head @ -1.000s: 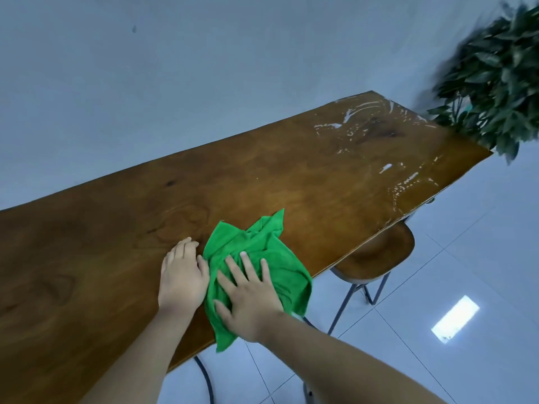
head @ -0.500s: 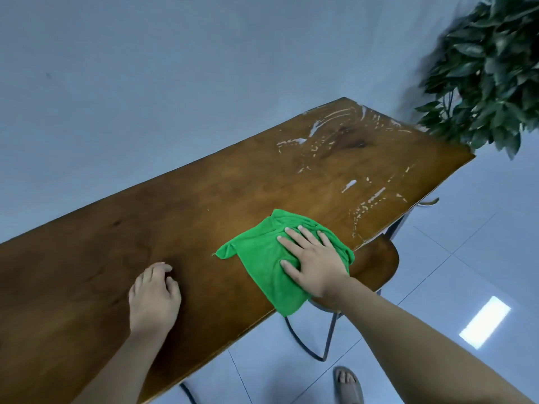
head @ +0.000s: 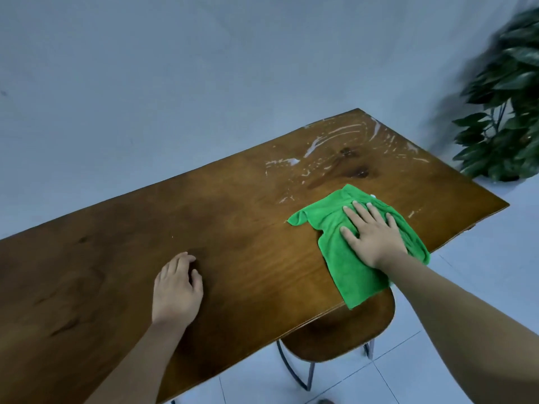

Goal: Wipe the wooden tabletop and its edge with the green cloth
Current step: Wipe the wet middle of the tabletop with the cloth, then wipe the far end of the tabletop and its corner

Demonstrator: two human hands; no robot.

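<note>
From the head camera, the right hand [head: 372,234] lies flat, palm down and fingers spread, on top of the green cloth [head: 354,249], pressing it against the wooden tabletop [head: 233,228]. The hand does not grasp the cloth; the fabric spreads out from under it on all sides. The cloth sits near the tabletop's right end, on the side closest to the person, and its lower corner hangs past the table's near edge, over the wooden stool [head: 335,336] that stands partly tucked underneath. One small corner of the cloth points left, away from the hand.

White streaks [head: 335,141] mark the wood just beyond the cloth, toward the far right corner.

The left hand [head: 176,290] rests on bare wood well apart from the cloth, to its left; it holds nothing, with fingers loosely curled and their tips touching the surface.

A leafy plant [head: 504,118] stands beyond the table's right end, blurred.
</note>
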